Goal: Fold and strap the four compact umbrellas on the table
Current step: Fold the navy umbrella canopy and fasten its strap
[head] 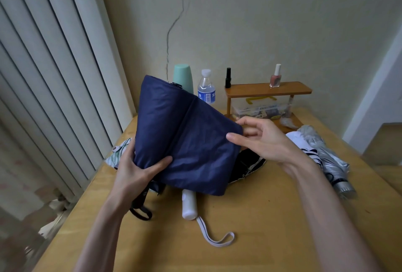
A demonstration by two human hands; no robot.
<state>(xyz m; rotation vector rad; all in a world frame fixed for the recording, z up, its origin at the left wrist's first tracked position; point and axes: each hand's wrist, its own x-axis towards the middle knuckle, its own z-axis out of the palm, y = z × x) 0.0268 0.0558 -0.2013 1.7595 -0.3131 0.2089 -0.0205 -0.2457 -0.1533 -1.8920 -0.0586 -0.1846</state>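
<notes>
Wooden table by pale wall. Navy umbrella held above table ctr: your L hand grips its lower-left fabric, R hand pinches right edge. Silver umbrella lies far right; white handle beneath navy canopy.

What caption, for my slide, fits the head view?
Left hand and right hand hold a navy umbrella over the table.
</notes>
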